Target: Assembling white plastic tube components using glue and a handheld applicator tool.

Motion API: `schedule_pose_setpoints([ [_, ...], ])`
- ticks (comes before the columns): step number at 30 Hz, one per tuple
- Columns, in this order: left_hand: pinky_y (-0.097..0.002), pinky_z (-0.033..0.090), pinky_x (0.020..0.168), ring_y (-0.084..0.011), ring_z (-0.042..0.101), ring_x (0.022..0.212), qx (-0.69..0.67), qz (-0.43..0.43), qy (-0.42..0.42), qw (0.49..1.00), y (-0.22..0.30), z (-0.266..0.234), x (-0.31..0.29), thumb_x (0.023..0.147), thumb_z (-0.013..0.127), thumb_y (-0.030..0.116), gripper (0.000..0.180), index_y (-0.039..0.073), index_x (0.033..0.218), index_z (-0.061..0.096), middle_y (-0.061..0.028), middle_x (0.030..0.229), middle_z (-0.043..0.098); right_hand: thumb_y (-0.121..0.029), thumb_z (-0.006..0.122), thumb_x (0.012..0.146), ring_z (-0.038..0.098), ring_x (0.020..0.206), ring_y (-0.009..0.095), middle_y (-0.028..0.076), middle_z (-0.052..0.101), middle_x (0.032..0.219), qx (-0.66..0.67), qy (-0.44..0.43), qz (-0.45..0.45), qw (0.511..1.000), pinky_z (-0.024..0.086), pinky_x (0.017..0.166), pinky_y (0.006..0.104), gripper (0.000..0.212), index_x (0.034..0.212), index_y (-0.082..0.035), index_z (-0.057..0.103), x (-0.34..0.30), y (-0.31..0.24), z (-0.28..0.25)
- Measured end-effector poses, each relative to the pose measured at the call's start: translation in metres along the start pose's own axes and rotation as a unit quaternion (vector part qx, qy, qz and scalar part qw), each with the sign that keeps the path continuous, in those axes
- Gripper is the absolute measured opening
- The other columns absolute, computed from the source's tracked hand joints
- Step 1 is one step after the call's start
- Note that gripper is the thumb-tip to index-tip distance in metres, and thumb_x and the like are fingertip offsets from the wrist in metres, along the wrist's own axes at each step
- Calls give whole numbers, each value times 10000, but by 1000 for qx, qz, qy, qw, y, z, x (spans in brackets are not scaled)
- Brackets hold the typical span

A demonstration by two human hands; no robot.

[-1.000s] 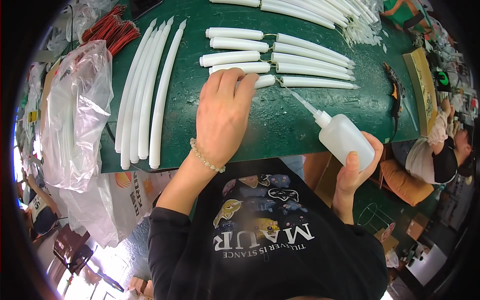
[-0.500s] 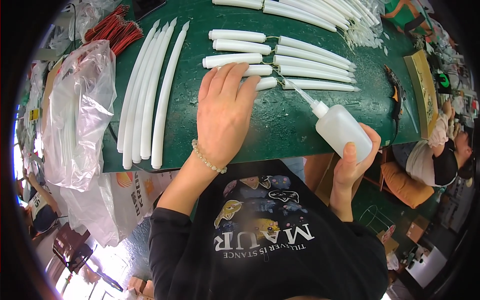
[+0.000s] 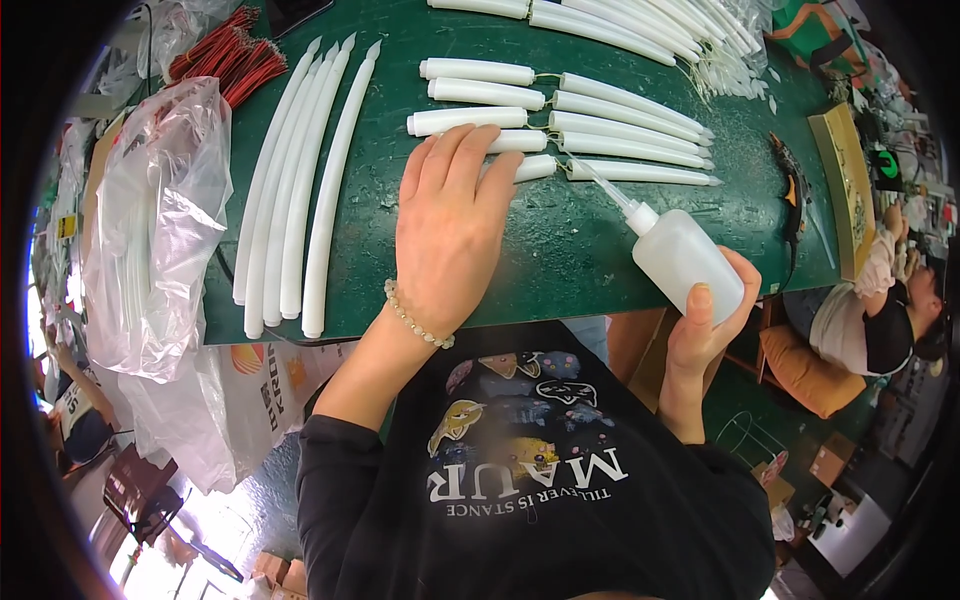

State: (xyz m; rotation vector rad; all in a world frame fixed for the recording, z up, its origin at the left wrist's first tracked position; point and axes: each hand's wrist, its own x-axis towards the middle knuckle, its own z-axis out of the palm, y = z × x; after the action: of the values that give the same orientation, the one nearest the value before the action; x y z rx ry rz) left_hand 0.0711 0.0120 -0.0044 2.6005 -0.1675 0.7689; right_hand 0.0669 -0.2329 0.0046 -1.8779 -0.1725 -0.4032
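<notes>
Several white taper candles lie in two sections joined by thin wires, with short candle bases [image 3: 476, 70] on the left and tapered candle tops [image 3: 630, 104] on the right. My left hand [image 3: 452, 225], wearing a beaded bracelet, lies palm down with bent fingers closed over one of the nearer candle bases [image 3: 520, 141]; its grip underneath is partly hidden. In my right hand [image 3: 705, 325] is a translucent squeeze bottle [image 3: 688, 265] with a long thin nozzle [image 3: 605, 185]. The bottle tilts up and left, its nozzle tip near the wires at the gap between sections.
Left of my hand lie several whole white candles [image 3: 318, 200], beside a clear plastic bag [image 3: 160, 230] and bundled red wires [image 3: 228, 60]. More candles [image 3: 610, 30] lie at the far edge. A dark tool with orange parts [image 3: 792, 195] and a cardboard box [image 3: 845, 185] stand right.
Almost nothing differs. The view shifts very slightly, while both hands, the bottle and the candles keep their places relative to one another.
</notes>
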Motion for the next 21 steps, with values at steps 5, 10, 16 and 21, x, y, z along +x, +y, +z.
schedule_pose_setpoints([
  [5, -457, 371, 1009, -322, 473, 1206, 2, -10, 2, 1000, 1, 3, 1, 756, 697, 71, 312, 51, 1056, 615, -122, 1266, 522, -394, 660, 803, 526, 984, 195, 119, 524, 1086, 8, 6, -16, 1000, 415, 881, 327, 592, 1171, 26, 463, 5, -2, 6],
  [10, -494, 316, 1050, -323, 447, 1243, 15, -29, -30, 999, 3, 0, -1, 787, 686, 102, 320, 64, 1091, 593, -125, 1294, 506, -386, 655, 815, 527, 981, 191, 117, 526, 1084, 4, -1, -20, 1000, 421, 874, 323, 581, 1174, 27, 458, 11, -2, 12],
  [16, -495, 307, 1054, -313, 442, 1249, 23, -35, -40, 998, 4, 0, -1, 789, 684, 105, 328, 74, 1101, 588, -121, 1302, 499, -371, 655, 823, 523, 983, 182, 115, 521, 1093, -5, -15, -21, 1000, 421, 873, 315, 565, 1176, 22, 457, 13, -1, 16],
  [21, -495, 304, 1055, -309, 442, 1249, 24, -36, -39, 998, 3, 0, -2, 789, 685, 107, 330, 77, 1103, 589, -115, 1303, 498, -380, 653, 826, 519, 984, 181, 114, 518, 1091, -11, -28, -16, 999, 417, 880, 313, 567, 1176, 20, 458, 14, -1, 17],
])
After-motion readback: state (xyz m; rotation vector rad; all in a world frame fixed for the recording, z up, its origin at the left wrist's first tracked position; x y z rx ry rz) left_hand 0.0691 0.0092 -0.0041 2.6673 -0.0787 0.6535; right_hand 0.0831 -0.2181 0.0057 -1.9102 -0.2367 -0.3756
